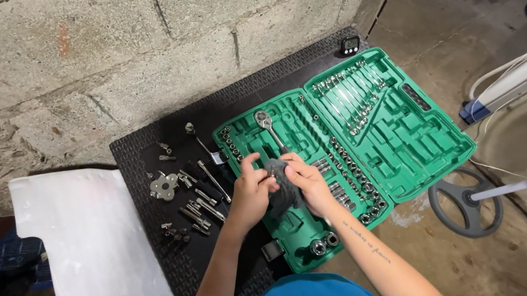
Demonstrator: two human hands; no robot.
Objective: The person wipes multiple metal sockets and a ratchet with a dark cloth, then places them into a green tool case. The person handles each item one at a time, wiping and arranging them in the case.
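Soft grey cloth bunched in my left hand and right hand. Glossy chromed metal ratchet gleams in the smooth green plastic case. Shiny steel sockets lie on the matt black ribbed mat. Far off, a rough concrete block wall.

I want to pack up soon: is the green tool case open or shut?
Open. The green tool case lies flat on the black mat, both halves spread, sockets and wrenches showing.

One head-worn camera looks steeply down from above and behind the hands, fairly near, facing the block wall beyond them.
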